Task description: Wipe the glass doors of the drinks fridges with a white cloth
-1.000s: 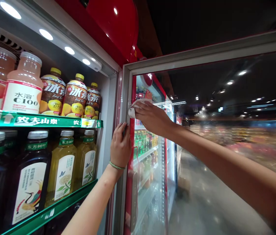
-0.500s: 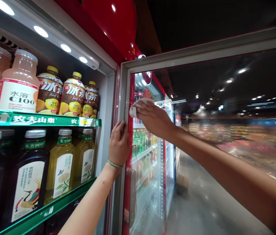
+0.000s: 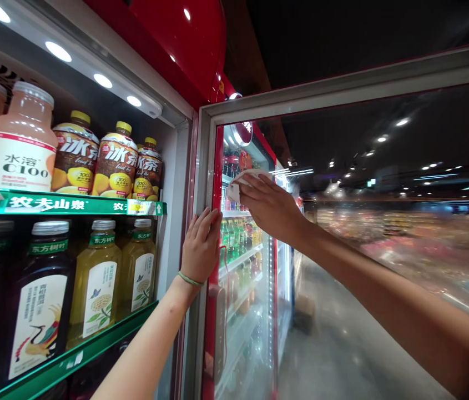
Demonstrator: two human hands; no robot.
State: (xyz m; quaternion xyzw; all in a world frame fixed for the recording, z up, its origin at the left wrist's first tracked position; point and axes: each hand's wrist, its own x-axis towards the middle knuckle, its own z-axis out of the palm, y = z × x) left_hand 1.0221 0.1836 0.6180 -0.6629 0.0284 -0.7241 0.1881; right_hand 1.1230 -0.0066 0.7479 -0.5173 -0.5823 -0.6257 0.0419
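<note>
My right hand (image 3: 273, 208) presses a white cloth (image 3: 240, 183) against the door's glass pane (image 3: 342, 150), with the fingers laid over the cloth. My left hand (image 3: 201, 244), with a green band at the wrist, grips the upright door frame (image 3: 206, 166) at the hinge side. Its fingertips are on the frame; the thumb side is partly hidden. To the left of that hand stands the open cooler, with iced tea bottles (image 3: 116, 161) on the upper shelf and yellow tea bottles (image 3: 100, 289) below.
A green shelf strip (image 3: 63, 203) runs under the upper bottles. Through the glass, a second drinks cooler (image 3: 242, 283) stands beyond, with a box (image 3: 304, 311) on the grey floor (image 3: 329, 344). The door's top rail (image 3: 342, 86) spans overhead. Blurred store displays lie at right.
My right hand and the cloth have slid slightly right across the glass. My left hand stays on the frame. The whole view has shifted a little, moving the bottles left.
</note>
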